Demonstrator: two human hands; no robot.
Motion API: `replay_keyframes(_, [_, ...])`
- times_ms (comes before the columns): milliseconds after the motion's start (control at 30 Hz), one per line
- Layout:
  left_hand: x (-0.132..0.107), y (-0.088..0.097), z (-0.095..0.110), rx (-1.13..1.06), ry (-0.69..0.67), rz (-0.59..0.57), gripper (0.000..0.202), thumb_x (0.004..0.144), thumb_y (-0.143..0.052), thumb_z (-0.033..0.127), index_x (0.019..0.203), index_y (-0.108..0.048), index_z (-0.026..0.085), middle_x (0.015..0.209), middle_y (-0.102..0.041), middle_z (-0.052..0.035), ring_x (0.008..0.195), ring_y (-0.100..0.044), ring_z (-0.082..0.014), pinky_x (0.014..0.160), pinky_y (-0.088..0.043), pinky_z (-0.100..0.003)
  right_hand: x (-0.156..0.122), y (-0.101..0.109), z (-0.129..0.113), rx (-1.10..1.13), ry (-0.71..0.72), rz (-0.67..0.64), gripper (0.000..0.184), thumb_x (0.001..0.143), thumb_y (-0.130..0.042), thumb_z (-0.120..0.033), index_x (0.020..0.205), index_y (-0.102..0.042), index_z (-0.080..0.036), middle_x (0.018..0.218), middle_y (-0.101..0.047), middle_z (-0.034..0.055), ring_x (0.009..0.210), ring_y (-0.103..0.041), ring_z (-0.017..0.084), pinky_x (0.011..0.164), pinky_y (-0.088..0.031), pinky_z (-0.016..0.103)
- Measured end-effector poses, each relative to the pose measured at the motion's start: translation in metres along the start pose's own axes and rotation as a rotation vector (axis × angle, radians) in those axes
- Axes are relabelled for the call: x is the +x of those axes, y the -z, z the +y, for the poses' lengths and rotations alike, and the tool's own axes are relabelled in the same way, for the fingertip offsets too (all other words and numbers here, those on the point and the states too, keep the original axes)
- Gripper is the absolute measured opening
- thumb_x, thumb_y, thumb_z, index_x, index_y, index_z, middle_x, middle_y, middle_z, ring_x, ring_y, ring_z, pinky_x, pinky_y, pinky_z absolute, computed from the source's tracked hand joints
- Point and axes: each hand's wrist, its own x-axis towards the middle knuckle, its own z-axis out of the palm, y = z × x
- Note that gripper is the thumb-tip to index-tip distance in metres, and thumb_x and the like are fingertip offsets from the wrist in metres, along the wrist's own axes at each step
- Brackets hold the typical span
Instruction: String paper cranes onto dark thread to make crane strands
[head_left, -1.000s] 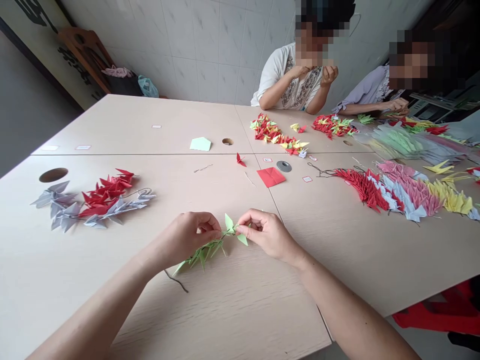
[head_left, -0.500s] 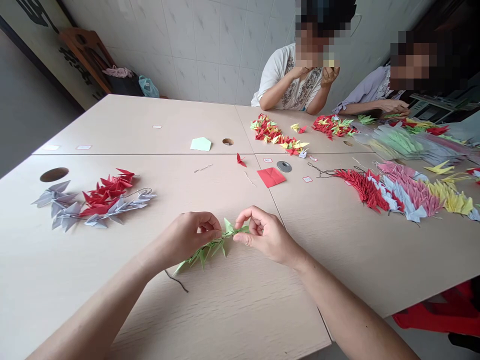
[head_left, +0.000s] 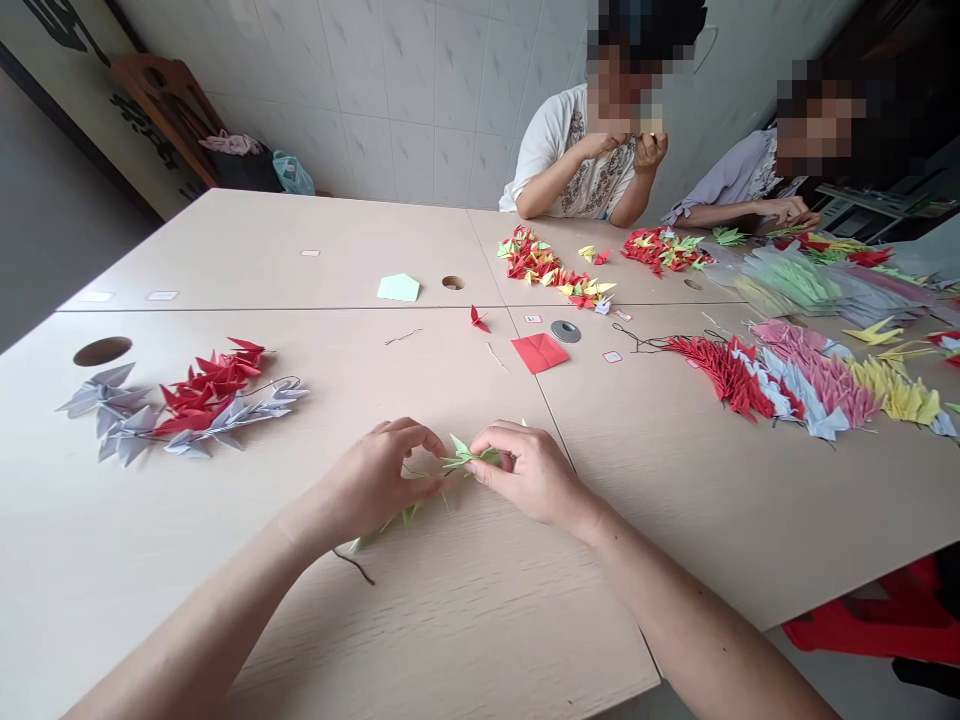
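My left hand (head_left: pixel 375 478) is closed on a string of light green paper cranes (head_left: pixel 409 510) that lies on the pale wooden table (head_left: pixel 465 600). My right hand (head_left: pixel 525 472) pinches the front green crane (head_left: pixel 469 455) at the string's right end. The two hands nearly touch over the cranes. A dark thread (head_left: pixel 352 565) trails from the string's tail toward me.
A bundle of red and grey strung cranes (head_left: pixel 187 400) lies at the left. A red folded paper (head_left: pixel 540 352), a green paper (head_left: pixel 399 288) and a metal ring (head_left: pixel 565 331) lie mid-table. Coloured crane strings (head_left: pixel 810 375) fill the right. Two people sit at the far side.
My right hand has pushed the front green crane leftward onto the string, and the hands have closed together. The crane's wings, earlier spread, now lie folded between my fingers.
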Motion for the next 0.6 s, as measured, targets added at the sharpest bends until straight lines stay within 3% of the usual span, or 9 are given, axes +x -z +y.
replay_keyframes(100, [0.002, -0.007, -0.002, 0.069, -0.021, 0.008, 0.021, 0.075, -0.063, 0.041, 0.088, -0.069, 0.026, 0.105, -0.064, -0.0029, 0.098, -0.057, -0.0237, 0.085, -0.044, -0.034, 0.001, -0.001, 0.0, -0.01, 0.008, 0.009, 0.007, 0.081, -0.062, -0.016, 0.077, -0.06, -0.022, 0.077, -0.062, -0.0054, 0.054, -0.042, 0.007, 0.056, -0.034, 0.021])
replay_keyframes(300, [0.002, -0.004, 0.0, 0.1, -0.013, -0.027, 0.017, 0.079, -0.055, 0.035, 0.076, -0.068, 0.025, 0.097, -0.065, -0.0019, 0.091, -0.058, -0.0215, 0.081, -0.044, -0.032, 0.0, -0.004, 0.001, -0.077, 0.013, -0.042, 0.008, 0.08, -0.062, -0.015, 0.076, -0.06, -0.022, 0.07, -0.06, -0.0071, 0.052, -0.042, 0.006, 0.055, -0.032, 0.02])
replay_keyframes(467, [0.001, 0.003, 0.001, 0.164, 0.01, -0.052, 0.015, 0.077, -0.054, 0.033, 0.076, -0.067, 0.026, 0.097, -0.065, -0.0003, 0.093, -0.057, -0.0219, 0.08, -0.043, -0.033, 0.0, -0.004, 0.006, -0.272, 0.178, -0.057, 0.017, 0.078, -0.056, -0.005, 0.079, -0.059, -0.022, 0.075, -0.064, -0.0054, 0.063, -0.052, 0.008, 0.059, -0.031, 0.021])
replay_keyframes(600, [0.0, 0.002, 0.002, 0.173, 0.033, -0.059, 0.013, 0.076, -0.053, 0.03, 0.076, -0.065, 0.025, 0.095, -0.065, 0.0001, 0.094, -0.058, -0.0216, 0.08, -0.043, -0.032, -0.002, -0.002, 0.003, -0.344, 0.212, -0.058, 0.015, 0.078, -0.059, -0.009, 0.086, -0.059, -0.022, 0.079, -0.067, -0.0046, 0.07, -0.058, 0.01, 0.062, -0.032, 0.023])
